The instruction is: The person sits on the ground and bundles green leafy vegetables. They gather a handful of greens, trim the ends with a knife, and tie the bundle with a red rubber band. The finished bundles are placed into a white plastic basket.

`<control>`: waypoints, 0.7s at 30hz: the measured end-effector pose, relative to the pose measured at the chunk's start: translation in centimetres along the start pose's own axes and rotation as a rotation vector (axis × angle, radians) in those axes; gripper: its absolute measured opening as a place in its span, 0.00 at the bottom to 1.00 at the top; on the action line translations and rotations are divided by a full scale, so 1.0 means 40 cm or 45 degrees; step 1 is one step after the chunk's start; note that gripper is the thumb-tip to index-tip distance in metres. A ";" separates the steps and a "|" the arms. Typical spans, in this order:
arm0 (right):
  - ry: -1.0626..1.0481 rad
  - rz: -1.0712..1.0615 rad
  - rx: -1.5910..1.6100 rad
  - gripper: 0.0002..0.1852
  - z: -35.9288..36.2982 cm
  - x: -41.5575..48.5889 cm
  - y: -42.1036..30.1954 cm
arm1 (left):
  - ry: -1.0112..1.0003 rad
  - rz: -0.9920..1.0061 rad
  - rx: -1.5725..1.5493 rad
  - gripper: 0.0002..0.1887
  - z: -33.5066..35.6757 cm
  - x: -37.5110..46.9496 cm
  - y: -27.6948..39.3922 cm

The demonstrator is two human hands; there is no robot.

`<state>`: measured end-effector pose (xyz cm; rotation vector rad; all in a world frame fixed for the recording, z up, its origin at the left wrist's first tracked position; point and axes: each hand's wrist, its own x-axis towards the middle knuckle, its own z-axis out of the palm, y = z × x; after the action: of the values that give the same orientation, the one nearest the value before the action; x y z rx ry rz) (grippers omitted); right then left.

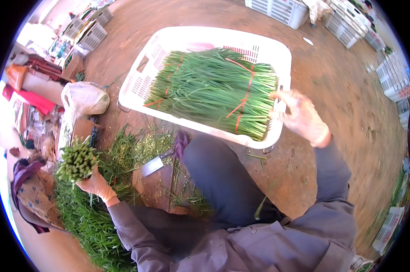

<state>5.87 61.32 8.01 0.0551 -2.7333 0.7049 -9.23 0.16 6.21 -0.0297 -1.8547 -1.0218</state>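
My left hand point(95, 186) grips a bunch of garlic chives point(76, 159), its cut stem ends facing up towards me. Under that hand spreads a heap of loose chives point(89, 221). My right hand point(298, 115), slightly blurred, is at the right rim of a white plastic basket point(188, 125), fingers apart and holding nothing that I can see. Its fingertips are close to the pale stem ends of the chive bundles point(211, 88), tied with orange-red bands; whether they touch is hard to tell. The bundles lie side by side across the basket.
A cleaver point(154, 165) lies on a wooden board point(150, 190) left of my knee, among chive trimmings point(154, 144). Beyond are a filled plastic bag point(84, 98) and a patterned cloth point(38, 197). Grey crates point(276, 12) line the far floor; a person point(369, 10) is at upper right.
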 end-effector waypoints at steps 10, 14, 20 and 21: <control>0.095 -0.007 -0.101 0.10 0.227 0.011 0.159 | -0.350 0.866 0.415 0.41 0.522 0.038 0.266; -0.085 0.034 -0.219 0.09 0.225 0.031 0.139 | -0.530 1.000 0.369 0.42 0.746 -0.001 0.361; -0.041 0.065 -0.252 0.11 0.220 0.023 0.150 | -0.826 1.128 0.290 0.45 1.063 -0.182 0.550; -0.032 0.068 -0.237 0.11 0.220 0.021 0.152 | -0.914 1.110 0.297 0.44 1.100 -0.217 0.577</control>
<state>1.78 62.50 -1.86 -0.0517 -2.8204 0.4635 -27.24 47.27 6.88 -1.0845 -2.2210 -0.1634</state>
